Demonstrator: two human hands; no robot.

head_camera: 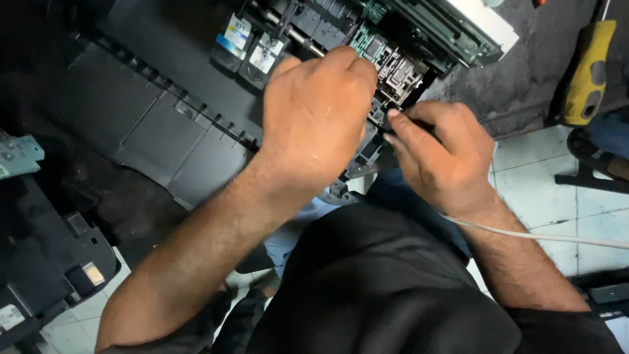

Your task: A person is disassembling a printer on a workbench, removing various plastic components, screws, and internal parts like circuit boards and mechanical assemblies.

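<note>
Black printer [164,124], yellow-handled screwdriver [588,75], white cable [544,236]

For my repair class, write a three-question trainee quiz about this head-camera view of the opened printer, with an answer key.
1. True or false: the left hand rests on the printer's cartridge carriage.
2. How many ink cartridges lie on the black printer panel?
3. Which item lies at upper right? A) pliers B) yellow-handled screwdriver C) hammer

Key: 1 true. 2 two. 3 B. The right hand pinches a thin dark tool; what kind cannot be told.
</note>
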